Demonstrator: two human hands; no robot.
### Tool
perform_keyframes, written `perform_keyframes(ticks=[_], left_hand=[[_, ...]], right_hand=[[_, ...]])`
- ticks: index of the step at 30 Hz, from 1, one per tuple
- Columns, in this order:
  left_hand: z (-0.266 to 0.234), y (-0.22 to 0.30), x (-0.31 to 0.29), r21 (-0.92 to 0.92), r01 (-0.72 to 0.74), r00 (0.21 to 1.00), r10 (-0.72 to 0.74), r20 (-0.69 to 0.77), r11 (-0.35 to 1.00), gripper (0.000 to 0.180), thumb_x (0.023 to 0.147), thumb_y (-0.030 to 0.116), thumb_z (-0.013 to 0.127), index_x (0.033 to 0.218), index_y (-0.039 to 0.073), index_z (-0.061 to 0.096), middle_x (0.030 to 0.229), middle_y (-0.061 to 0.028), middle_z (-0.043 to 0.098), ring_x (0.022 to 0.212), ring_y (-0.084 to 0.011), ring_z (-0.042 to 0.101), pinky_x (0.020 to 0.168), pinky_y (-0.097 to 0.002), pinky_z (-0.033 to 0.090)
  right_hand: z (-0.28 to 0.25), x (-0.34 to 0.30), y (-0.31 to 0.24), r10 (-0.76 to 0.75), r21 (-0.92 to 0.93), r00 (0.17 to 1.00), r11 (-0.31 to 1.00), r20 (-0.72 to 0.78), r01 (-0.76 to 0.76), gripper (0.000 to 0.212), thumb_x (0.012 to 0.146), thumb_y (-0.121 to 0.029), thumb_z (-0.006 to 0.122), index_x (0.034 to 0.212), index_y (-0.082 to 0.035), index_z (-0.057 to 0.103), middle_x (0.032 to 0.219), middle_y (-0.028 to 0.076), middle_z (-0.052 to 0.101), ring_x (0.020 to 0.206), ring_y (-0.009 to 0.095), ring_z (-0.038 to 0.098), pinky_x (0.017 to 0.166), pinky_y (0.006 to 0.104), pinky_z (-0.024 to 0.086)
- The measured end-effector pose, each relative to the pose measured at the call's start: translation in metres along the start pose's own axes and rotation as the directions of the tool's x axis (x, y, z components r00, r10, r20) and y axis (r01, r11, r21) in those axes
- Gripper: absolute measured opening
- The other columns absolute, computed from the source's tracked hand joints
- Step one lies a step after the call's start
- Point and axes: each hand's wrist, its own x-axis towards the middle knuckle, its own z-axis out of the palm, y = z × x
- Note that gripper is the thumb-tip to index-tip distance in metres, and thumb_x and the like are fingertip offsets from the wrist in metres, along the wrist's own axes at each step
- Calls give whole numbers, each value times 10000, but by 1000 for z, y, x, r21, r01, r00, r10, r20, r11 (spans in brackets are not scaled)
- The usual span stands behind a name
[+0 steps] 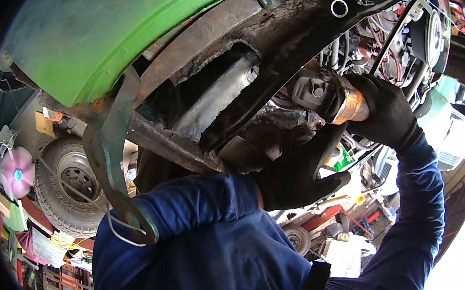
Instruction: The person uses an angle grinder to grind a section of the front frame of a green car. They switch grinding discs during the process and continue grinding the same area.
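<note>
My right hand (381, 108), in a black glove, is closed round the rusty orange tube end of a metal piece that looks like a universal joint (313, 90). Its grey yoke, with a round boss, points up and left toward the vehicle's underside. Just below, my left hand (303, 170), also gloved in black, has its thumb stretched out to the right and its fingers reaching up toward the tube. Whether those fingertips touch it cannot be made out. Above my left arm runs a dark frame rail (272, 92) next to a bare metal tube (219, 98).
A green body panel (97, 40) arches overhead with a rusty torn edge. A dark bracket (107, 169) hangs down over my left arm. Hoses and a pulley (433, 39) fill the upper right. A wheel (72, 181) and a pink fan (17, 173) stand at the left.
</note>
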Motion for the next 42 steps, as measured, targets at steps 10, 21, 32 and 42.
perform_keyframes(ticks=[10, 21, 32, 42], left_hand=[[1, -14, 2, 53, -89, 995, 91, -36, 995, 970, 1026, 235, 827, 1758, -50, 258, 1489, -273, 627, 907, -220, 706, 722, -332, 621], [4, -20, 1, 157, -107, 991, 118, -68, 982, 970, 1002, 267, 851, 1745, -46, 311, 1525, -271, 613, 1105, -325, 694, 903, -419, 612], [3, -15, -6, -48, -95, 970, 104, 220, 994, 801, 1047, 248, 817, 1685, -38, 426, 1702, -270, 498, 1575, -382, 518, 1277, -475, 457], [-1, -9, 1, -48, -58, 963, 69, 262, 997, 726, 1072, 212, 785, 1674, -27, 457, 1670, -267, 539, 1542, -380, 560, 1258, -461, 482]], right_hand=[[4, 8, 3, -15, 9, 1000, 1000, 27, 14, 816, 701, -247, 1010, 1419, -55, 673, 1111, 166, 786, 932, 377, 798, 821, 462, 657], [3, 9, 0, 1, 1, 1000, 1000, 27, -1, 832, 676, -253, 1021, 1407, -54, 679, 1148, 175, 791, 953, 388, 799, 843, 470, 658], [-37, -36, -28, 340, -50, 940, 939, -28, -341, 754, 745, -100, 930, 1441, -45, 646, 1304, 194, 685, 1019, 426, 767, 837, 483, 658], [-50, -52, -43, 507, 50, 861, 862, -44, -505, 772, 787, -72, 901, 1500, -52, 606, 1282, 213, 706, 1091, 456, 771, 912, 503, 639]])
